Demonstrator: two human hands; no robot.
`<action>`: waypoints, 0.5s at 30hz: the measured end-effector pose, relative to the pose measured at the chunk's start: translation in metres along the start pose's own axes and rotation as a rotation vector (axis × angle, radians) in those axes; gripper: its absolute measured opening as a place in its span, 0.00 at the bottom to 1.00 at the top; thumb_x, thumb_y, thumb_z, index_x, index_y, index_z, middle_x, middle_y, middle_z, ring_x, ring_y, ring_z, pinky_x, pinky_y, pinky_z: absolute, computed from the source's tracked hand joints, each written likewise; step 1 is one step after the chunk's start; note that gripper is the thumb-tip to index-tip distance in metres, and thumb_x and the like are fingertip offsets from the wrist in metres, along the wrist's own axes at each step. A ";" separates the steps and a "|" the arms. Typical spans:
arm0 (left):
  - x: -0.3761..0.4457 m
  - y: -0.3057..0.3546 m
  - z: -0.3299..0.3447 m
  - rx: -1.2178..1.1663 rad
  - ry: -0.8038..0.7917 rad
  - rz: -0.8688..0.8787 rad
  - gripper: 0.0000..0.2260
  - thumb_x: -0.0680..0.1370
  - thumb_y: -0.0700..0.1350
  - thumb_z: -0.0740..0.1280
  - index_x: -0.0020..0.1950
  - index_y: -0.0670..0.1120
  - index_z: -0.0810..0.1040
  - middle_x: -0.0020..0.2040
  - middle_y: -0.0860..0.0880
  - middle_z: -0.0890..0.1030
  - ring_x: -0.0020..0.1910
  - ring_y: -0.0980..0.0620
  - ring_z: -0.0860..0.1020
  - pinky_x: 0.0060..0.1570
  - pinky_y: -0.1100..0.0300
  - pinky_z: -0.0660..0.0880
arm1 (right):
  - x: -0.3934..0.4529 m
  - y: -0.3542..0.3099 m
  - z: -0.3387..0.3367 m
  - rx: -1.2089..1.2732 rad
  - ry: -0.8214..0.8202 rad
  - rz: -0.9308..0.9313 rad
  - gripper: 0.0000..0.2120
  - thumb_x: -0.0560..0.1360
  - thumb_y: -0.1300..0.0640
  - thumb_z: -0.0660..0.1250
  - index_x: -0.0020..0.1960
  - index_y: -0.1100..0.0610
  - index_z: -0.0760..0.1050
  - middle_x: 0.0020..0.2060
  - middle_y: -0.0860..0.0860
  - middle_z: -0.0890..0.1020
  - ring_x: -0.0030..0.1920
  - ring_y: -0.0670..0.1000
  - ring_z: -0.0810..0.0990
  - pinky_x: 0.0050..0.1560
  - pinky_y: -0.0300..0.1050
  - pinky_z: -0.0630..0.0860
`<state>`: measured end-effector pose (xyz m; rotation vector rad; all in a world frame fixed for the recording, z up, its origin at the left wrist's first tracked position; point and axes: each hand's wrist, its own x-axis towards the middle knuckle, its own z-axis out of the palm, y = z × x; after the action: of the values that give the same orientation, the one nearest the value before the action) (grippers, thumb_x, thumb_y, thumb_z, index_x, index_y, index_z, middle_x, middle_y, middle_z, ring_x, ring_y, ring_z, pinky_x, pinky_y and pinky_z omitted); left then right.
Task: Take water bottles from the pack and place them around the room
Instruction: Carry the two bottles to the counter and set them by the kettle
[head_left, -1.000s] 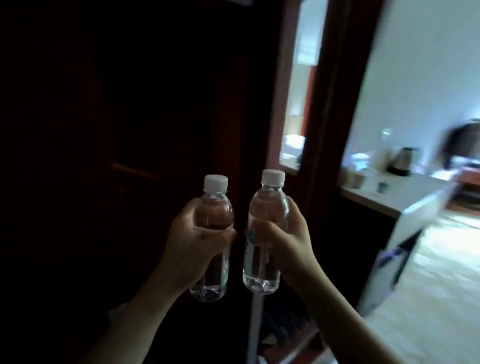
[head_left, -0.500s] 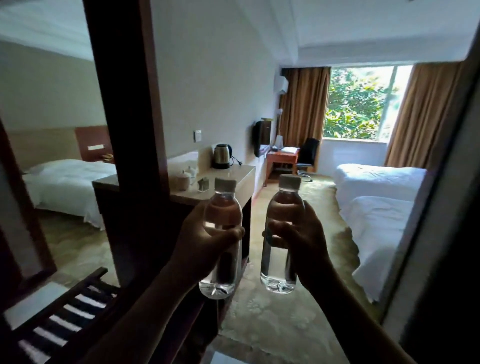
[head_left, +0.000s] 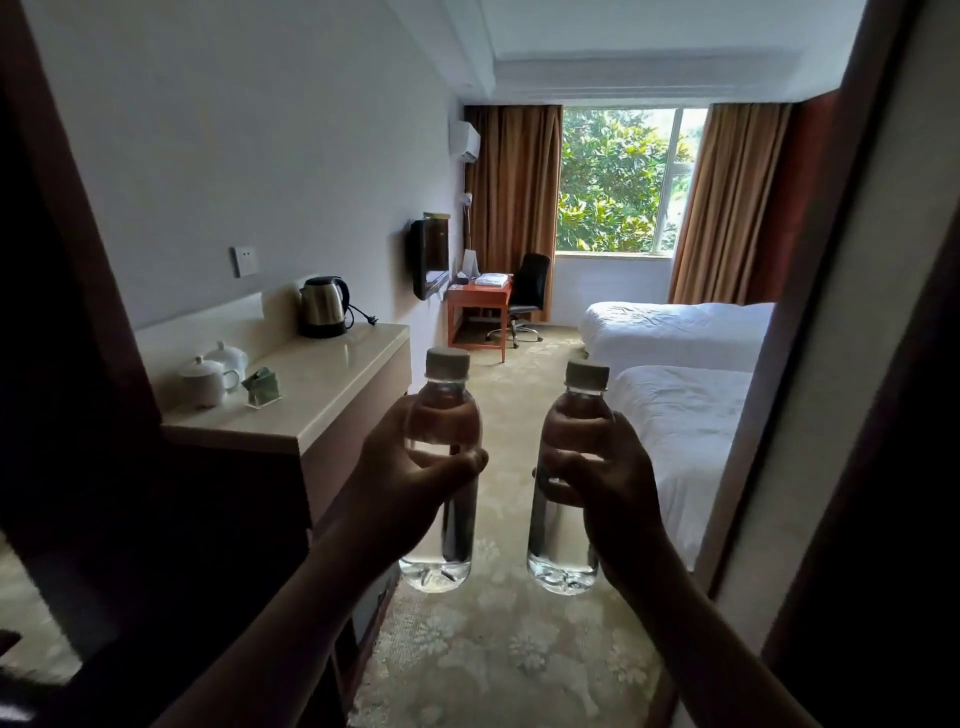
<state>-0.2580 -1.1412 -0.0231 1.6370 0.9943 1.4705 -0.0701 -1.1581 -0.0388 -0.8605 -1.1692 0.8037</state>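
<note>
While each hand grips an upright bottle, left hand (head_left: 415, 467), right hand (head_left: 605, 475), counter (head_left: 332, 384) with kettle (head_left: 323, 306) left, beds (head_left: 685, 415) right

You held two small clear water bottles upright in front of you, side by side and apart. The left bottle (head_left: 441, 499) had a white cap, was full of water, and sat in the curl of your left hand (head_left: 410, 478), gripped about its middle. The right bottle (head_left: 566, 499), alike in cap and fill, sat slightly lower in your right hand (head_left: 602, 483).
</note>
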 end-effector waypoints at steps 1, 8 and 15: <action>0.017 -0.011 0.004 -0.009 -0.012 -0.001 0.18 0.61 0.53 0.75 0.49 0.60 0.79 0.45 0.52 0.83 0.43 0.46 0.85 0.43 0.49 0.82 | 0.017 0.011 -0.001 -0.012 0.003 0.000 0.24 0.64 0.60 0.72 0.59 0.61 0.74 0.46 0.60 0.80 0.42 0.53 0.84 0.36 0.43 0.81; 0.169 -0.074 0.013 -0.084 -0.035 0.038 0.21 0.60 0.53 0.74 0.52 0.55 0.78 0.48 0.47 0.82 0.46 0.39 0.84 0.46 0.42 0.83 | 0.159 0.073 0.015 -0.103 0.014 -0.017 0.23 0.63 0.62 0.71 0.57 0.63 0.74 0.44 0.56 0.80 0.40 0.50 0.83 0.36 0.43 0.80; 0.321 -0.121 0.026 -0.087 -0.063 0.086 0.20 0.61 0.52 0.74 0.52 0.56 0.79 0.45 0.53 0.83 0.45 0.44 0.84 0.44 0.47 0.83 | 0.292 0.114 0.026 -0.094 0.081 -0.031 0.24 0.63 0.60 0.71 0.59 0.57 0.75 0.47 0.59 0.80 0.44 0.56 0.83 0.36 0.43 0.80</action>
<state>-0.2246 -0.8003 0.0107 1.6707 0.8228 1.4883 -0.0458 -0.8457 -0.0103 -0.9416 -1.1525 0.6869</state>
